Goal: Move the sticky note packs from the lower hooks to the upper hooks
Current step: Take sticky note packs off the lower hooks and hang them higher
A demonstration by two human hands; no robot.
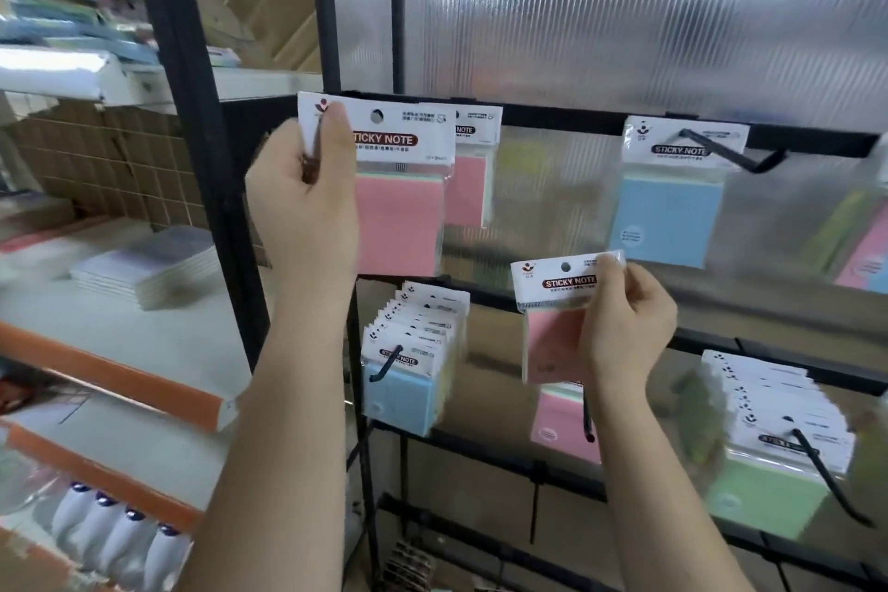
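Black rack (567,115) with ribbed plastic backing. Top bar: pink pack (468,188) at left, blue pack (665,216) on a hook (730,154) at right. Lower hooks: blue stack (408,380) left, pink pack (560,428) middle, green stack (769,471) right. Shelves at left hold notebooks (144,264) and white bottles (120,538). Left hand (302,202) raised at the top bar, gripping a pink pack (399,216) by its header's left edge. Right hand (624,322) lower, pinching another pink pack (552,341) by its header, off any hook.

A ribbed translucent panel (624,14) fills the upper right; a black metal frame (192,111) divides it from stocked shelves (120,341) at left.
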